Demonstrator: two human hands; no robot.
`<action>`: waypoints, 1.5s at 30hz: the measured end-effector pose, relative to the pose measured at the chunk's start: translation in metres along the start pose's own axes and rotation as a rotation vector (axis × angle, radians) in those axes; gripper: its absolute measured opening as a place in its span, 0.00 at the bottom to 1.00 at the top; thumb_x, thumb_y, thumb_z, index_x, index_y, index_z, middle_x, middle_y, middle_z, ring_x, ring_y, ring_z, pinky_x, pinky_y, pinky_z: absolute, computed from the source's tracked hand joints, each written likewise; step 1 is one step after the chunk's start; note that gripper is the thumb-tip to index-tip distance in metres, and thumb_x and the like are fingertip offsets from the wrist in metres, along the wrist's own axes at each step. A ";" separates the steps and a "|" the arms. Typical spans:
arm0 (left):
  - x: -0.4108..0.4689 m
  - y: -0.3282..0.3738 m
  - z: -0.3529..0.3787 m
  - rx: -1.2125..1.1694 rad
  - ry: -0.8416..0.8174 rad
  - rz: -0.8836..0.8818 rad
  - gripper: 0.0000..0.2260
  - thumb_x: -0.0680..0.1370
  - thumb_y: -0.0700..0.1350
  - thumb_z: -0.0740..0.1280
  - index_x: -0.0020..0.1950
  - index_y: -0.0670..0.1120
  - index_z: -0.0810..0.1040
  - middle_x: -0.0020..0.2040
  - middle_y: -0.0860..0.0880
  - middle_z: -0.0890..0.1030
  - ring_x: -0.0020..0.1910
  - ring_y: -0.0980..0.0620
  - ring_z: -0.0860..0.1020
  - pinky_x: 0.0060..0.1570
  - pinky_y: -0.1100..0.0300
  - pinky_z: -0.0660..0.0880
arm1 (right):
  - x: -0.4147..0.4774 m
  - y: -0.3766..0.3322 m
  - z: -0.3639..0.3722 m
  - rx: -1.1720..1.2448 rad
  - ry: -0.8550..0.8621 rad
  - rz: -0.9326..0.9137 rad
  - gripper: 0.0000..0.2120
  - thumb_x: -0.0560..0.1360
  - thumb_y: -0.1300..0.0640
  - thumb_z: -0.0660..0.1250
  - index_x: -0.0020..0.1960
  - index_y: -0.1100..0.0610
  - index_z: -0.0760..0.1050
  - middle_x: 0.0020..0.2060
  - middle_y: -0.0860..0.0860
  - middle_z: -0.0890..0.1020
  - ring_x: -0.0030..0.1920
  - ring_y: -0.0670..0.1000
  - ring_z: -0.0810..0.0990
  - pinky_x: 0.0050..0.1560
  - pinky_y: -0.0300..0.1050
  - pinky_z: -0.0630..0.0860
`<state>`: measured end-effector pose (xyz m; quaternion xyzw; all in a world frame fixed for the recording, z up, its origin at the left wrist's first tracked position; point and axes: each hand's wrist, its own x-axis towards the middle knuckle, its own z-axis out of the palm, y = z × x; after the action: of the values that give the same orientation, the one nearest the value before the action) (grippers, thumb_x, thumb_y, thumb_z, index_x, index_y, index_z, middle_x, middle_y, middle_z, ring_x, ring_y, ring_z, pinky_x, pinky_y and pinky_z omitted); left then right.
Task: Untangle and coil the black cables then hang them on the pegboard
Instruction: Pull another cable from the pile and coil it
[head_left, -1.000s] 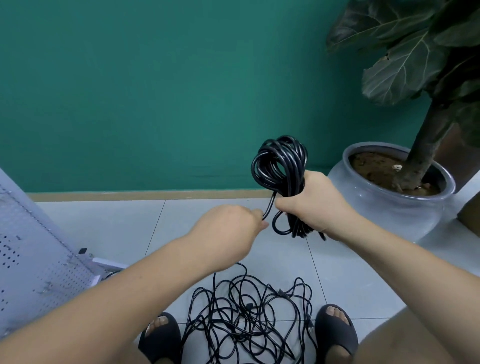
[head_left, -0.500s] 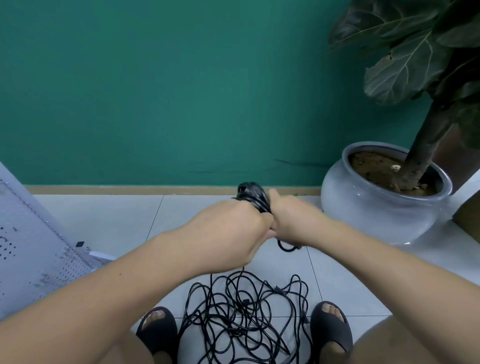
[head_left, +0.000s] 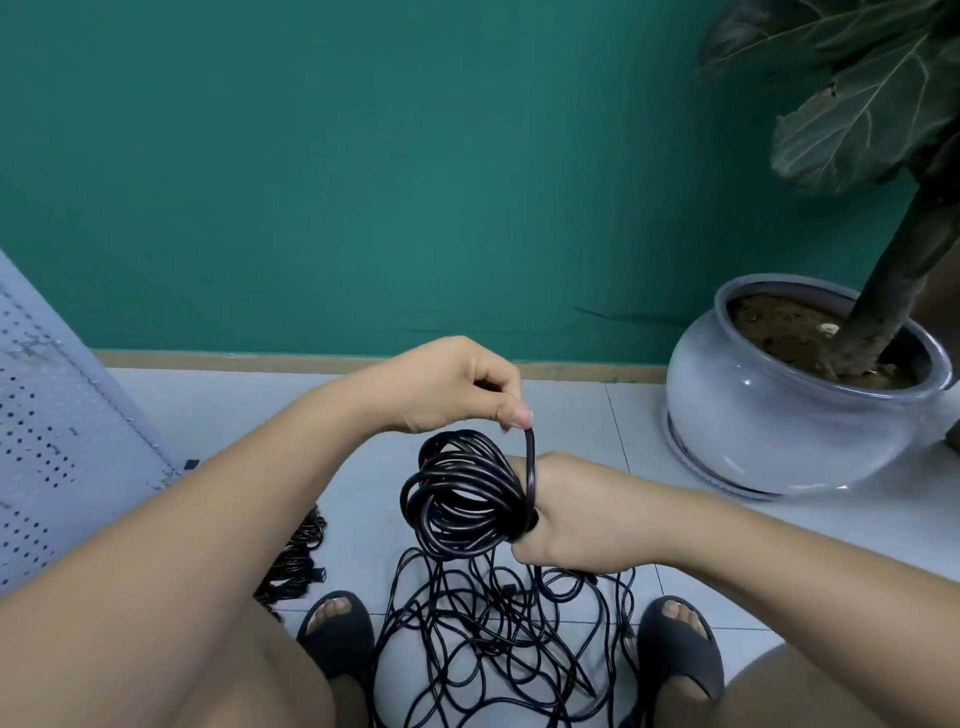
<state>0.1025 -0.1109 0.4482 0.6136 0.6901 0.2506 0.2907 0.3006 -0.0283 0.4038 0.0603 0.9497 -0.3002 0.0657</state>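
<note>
The right hand (head_left: 576, 519) closes its grip tight around one side of a coil of glossy black round cable (head_left: 457, 499). Its fingers curl round the loops, so the turns stay gathered and cannot spring apart. Just above, the left hand (head_left: 441, 387) keeps a narrow pinch grip, thumb and forefinger on a single black strand (head_left: 530, 457) that runs down against the right hand. This looks like a binding turn being led around the bundle to lock it. The coil is held over the floor, its open ring turned towards the camera.

Below it a loose tangle of thin black cable (head_left: 493, 639) sprawls on the pale tiled floor (head_left: 597, 426) between a pair of dark grey slide sandals (head_left: 337, 634), not yet sorted. A second dark cable bundle (head_left: 298, 551) lies by the left forearm. The pale grey perforated metal pegboard (head_left: 62, 415) leans at the left, and no cable hangs on the part that shows.

Half a second ago both hands were pressed together and hid most of the coil. Now the left hand has risen clear and the loops show in full.
</note>
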 end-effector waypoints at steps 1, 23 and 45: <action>-0.001 -0.001 -0.001 -0.021 -0.008 -0.019 0.11 0.79 0.53 0.76 0.43 0.47 0.85 0.36 0.51 0.79 0.37 0.51 0.71 0.43 0.54 0.67 | -0.002 -0.001 -0.002 0.012 0.012 0.006 0.14 0.74 0.62 0.69 0.41 0.49 0.65 0.32 0.46 0.72 0.33 0.47 0.69 0.34 0.39 0.67; 0.016 0.040 0.076 0.172 0.454 0.026 0.15 0.88 0.51 0.62 0.44 0.52 0.81 0.32 0.55 0.80 0.31 0.60 0.75 0.33 0.63 0.65 | -0.018 0.032 -0.082 0.073 0.766 0.378 0.16 0.74 0.56 0.71 0.54 0.54 0.65 0.36 0.57 0.82 0.30 0.56 0.74 0.30 0.56 0.76; -0.008 0.057 0.061 -0.623 0.616 -0.046 0.14 0.84 0.57 0.68 0.48 0.51 0.89 0.27 0.56 0.67 0.30 0.51 0.61 0.31 0.60 0.59 | 0.000 0.015 -0.043 0.234 0.893 0.236 0.13 0.75 0.59 0.70 0.52 0.49 0.68 0.33 0.47 0.80 0.35 0.51 0.77 0.33 0.48 0.73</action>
<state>0.1860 -0.1130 0.4462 0.3780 0.6494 0.6114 0.2481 0.2992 0.0088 0.4303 0.2980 0.8316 -0.3402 -0.3224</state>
